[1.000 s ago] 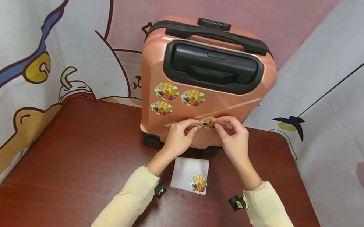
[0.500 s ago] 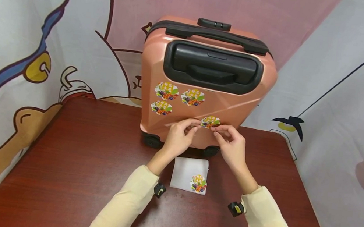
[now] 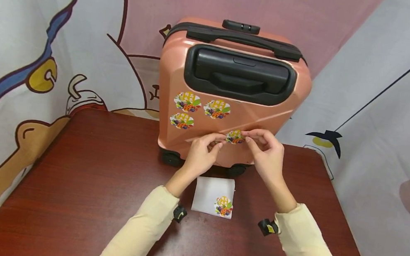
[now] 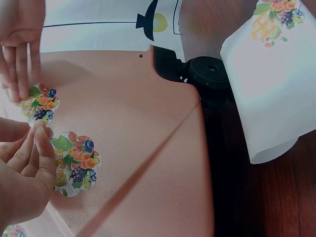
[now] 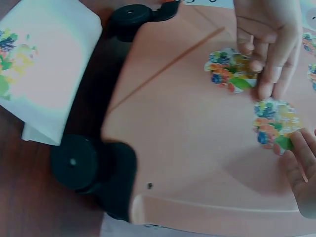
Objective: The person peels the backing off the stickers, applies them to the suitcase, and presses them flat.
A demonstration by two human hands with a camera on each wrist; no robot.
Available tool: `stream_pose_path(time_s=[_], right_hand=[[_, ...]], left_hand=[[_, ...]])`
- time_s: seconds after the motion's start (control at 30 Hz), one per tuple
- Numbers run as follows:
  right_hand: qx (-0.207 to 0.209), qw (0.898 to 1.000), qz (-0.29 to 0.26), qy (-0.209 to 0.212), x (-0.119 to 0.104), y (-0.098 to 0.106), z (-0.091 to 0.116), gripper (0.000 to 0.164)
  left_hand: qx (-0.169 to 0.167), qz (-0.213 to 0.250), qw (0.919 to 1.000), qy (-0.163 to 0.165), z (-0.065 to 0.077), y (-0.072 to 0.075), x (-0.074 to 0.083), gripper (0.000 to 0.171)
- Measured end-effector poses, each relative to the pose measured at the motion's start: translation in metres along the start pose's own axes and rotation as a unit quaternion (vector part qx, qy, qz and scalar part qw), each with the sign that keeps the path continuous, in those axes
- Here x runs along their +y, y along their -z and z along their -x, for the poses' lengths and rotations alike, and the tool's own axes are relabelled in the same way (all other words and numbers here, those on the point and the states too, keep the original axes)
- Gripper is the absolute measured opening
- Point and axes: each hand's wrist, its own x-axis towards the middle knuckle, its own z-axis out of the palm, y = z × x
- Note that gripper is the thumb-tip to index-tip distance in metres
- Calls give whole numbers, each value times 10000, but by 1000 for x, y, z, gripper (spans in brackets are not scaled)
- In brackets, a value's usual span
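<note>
A pink hard-shell suitcase (image 3: pixel 178 75) stands upright on the table, its black handle recess facing me. On its lower front lies a round fruit sticker (image 3: pixel 235 137) between my two hands. My left hand (image 3: pixel 202 155) has thumb and index finger pinched together at the sticker's left edge. My right hand (image 3: pixel 267 157) touches the opposite edge with fairly straight fingertips, plain in the right wrist view. Another fruit sticker (image 4: pixel 76 165) is on the suitcase beside the left hand, mostly covered by that hand in the head view.
Three matching stickers (image 3: pixel 217 109) sit higher on the suitcase's left side. A white backing sheet (image 3: pixel 207 193) bearing one sticker lies before the wheels on the brown table (image 3: pixel 97 191). A printed cloth (image 3: pixel 263 4) hangs behind and at both sides.
My right hand moves down along the sticker's right edge, then back up to its upper right. My left hand stays at the left edge.
</note>
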Motion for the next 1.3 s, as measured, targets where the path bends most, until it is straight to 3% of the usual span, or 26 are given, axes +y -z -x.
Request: stream_pose_path(time_s=[0.3, 0.63, 1.03, 1.3], right_hand=[[-25, 9978, 375, -541, -2, 0, 16, 9], [280, 9995, -161, 19, -2, 5, -1, 9], [119, 9988, 329, -347, -11, 4, 12, 8], [348, 9994, -10, -65, -1, 10, 1, 6]], left_hand=[[-16, 35, 10000, 12, 0, -1, 0, 17], [26, 53, 10000, 34, 1, 0, 0, 17], [42, 23, 10000, -26, 2, -2, -1, 17], [15, 58, 10000, 42, 2, -1, -1, 17]])
